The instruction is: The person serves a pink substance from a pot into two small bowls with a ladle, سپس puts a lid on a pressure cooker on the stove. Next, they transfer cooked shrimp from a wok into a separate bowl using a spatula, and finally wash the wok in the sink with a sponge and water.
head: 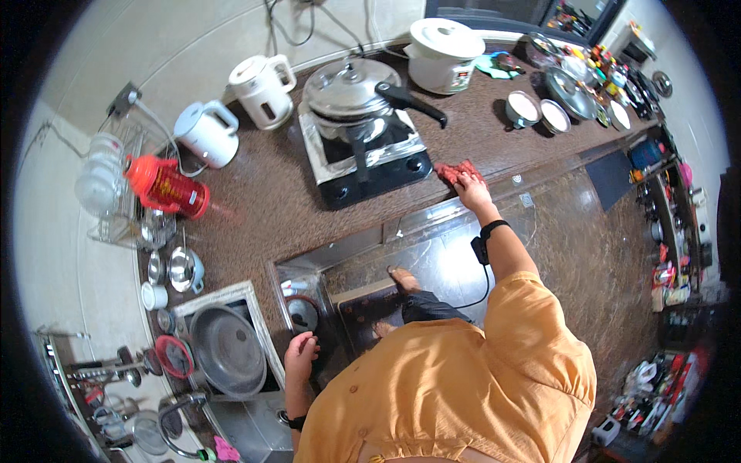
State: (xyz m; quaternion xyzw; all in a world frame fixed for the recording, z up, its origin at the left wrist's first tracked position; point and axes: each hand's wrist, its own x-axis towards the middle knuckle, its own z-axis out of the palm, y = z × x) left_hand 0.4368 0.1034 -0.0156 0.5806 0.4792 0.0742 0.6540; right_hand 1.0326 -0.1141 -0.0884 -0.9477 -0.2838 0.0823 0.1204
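My right hand [473,190] presses a crumpled red cloth [460,172] onto the front edge of the brown countertop [255,231]. The cloth lies just right of the black induction cooktop [376,181], which carries a steel pressure cooker [353,92] with a black handle. Its lid is on. Away from the counter's surface, my left hand [301,352] hangs near the sink edge with loosely curled fingers. Nothing shows in it. Close by on its left is a large grey basin [227,350] set over the sink [246,425].
Two white kettles [206,134] and a red thermos flask [168,186] stand along the left wall, near a wire dish rack [124,191]. A white lidded cooker [446,56] is behind the cloth. Farther right are cups [523,109] and a glass-lidded pan [570,94]. A faucet [179,425] arches by the sink.
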